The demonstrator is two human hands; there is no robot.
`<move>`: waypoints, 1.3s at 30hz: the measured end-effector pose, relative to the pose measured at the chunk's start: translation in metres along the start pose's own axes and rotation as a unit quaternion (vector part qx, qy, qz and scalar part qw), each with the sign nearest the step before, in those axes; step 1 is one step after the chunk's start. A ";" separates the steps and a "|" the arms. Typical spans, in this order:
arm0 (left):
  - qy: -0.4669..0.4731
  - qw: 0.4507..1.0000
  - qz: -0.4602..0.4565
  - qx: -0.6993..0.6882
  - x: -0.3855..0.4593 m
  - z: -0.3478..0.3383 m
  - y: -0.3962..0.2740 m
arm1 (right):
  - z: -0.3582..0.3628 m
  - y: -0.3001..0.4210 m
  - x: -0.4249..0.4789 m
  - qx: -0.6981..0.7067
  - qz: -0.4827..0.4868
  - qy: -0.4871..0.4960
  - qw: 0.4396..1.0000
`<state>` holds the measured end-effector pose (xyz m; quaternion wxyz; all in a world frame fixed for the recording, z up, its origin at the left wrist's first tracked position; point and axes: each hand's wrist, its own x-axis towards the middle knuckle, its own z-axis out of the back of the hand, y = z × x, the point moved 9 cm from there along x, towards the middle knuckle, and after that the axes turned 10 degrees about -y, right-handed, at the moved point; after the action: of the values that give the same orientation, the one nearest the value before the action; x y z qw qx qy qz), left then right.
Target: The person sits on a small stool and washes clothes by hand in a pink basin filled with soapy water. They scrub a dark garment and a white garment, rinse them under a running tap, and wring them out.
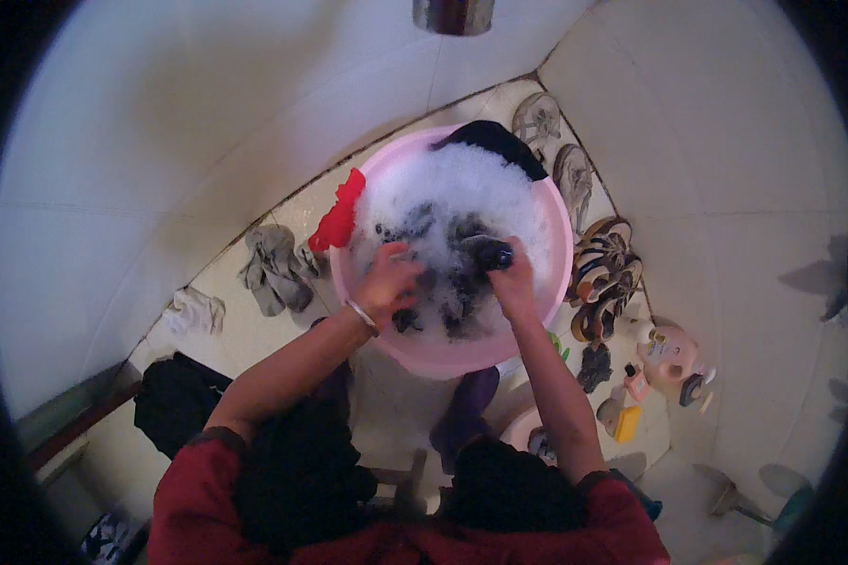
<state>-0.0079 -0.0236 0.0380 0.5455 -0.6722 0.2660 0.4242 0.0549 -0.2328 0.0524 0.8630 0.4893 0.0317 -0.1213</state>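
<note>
A large pink plastic basin [445,364] stands on the tiled floor in front of me, full of white suds [459,176] and wet dark cloth [459,296]. Over its left side, my left hand [389,279] has its fingers spread above the suds; whether they touch cloth is unclear. On the right, my right hand [512,279] is closed on a bunched piece of dark cloth [493,254]. A red cloth [339,215] hangs over the left rim, and a black cloth [495,141] lies over the far rim.
Grey shoes [275,268] and a white cloth [194,311] lie left of the basin. Along the right wall are pale shoes [572,176], sandals [604,275], a pink jug [668,357] and a yellow block [627,424]. Walls meet behind the basin.
</note>
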 end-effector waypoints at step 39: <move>0.234 0.762 -0.279 0.536 -0.052 -0.079 -0.005 | -0.023 0.036 -0.011 0.194 0.023 0.133 0.972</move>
<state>-0.0075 -0.1035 0.0885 0.8318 -0.3934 0.3697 -0.1288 0.0539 -0.1936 0.0729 0.7421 0.6599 0.1108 -0.0392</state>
